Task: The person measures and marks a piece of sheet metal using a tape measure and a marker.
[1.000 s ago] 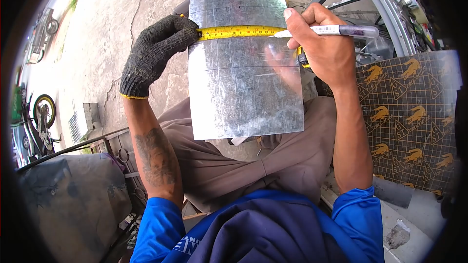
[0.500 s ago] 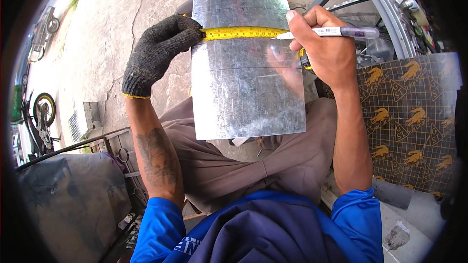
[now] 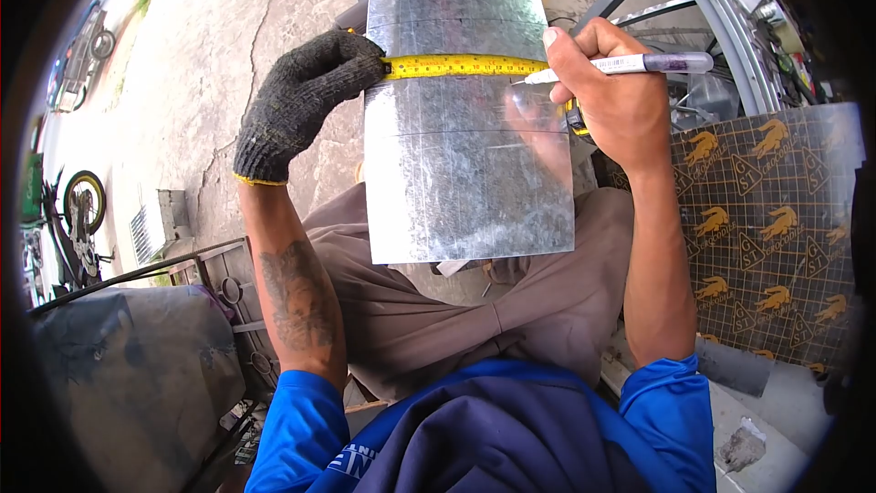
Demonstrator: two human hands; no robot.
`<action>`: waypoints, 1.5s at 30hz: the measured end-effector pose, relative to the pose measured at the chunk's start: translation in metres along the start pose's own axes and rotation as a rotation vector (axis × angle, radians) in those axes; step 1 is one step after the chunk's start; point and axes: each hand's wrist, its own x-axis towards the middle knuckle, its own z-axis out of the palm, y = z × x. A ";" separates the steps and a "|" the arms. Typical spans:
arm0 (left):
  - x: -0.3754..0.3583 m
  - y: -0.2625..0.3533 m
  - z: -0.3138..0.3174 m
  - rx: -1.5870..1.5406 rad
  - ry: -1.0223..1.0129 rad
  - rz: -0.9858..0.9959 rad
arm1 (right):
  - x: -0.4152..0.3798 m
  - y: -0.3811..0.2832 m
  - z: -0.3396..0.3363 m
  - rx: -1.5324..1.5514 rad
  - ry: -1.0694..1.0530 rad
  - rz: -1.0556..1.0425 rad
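A shiny metal sheet lies over my lap, with thin dark lines drawn across it. Across its upper part stretches a yellow tape measure. My left hand, in a dark knit glove, pinches the tape's end at the sheet's left edge. Bare and closed, my right hand grips a white marker pen, its fine tip at or just above the metal below the tape. The black and yellow tape case shows beneath this hand at the right edge, partly hidden.
At right stands a dark board with a gold crocodile print, below a grey metal frame. A grey cover drapes something at lower left. Motorbikes are parked at far left on the concrete.
The pen tip has shifted slightly down, a little farther from the tape. The sheet and both hands appear slightly more to the right in view; both grips are unchanged.
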 end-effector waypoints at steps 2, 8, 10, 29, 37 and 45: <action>0.000 -0.001 0.000 -0.022 0.001 -0.001 | 0.001 0.001 -0.001 0.054 -0.005 0.005; 0.001 -0.001 0.000 -0.089 -0.007 -0.015 | 0.000 -0.012 -0.002 0.026 0.099 0.091; 0.001 -0.004 0.000 -0.095 0.003 -0.013 | -0.004 -0.012 -0.005 0.034 0.112 0.026; -0.005 0.033 0.003 -0.221 0.243 0.184 | -0.049 -0.002 -0.037 -0.253 0.120 -0.021; -0.001 0.002 -0.008 -0.120 0.396 0.112 | -0.115 0.023 -0.064 -0.190 0.124 0.185; -0.168 0.076 0.060 -0.112 -0.072 -0.155 | -0.184 0.056 -0.074 -0.017 0.248 0.222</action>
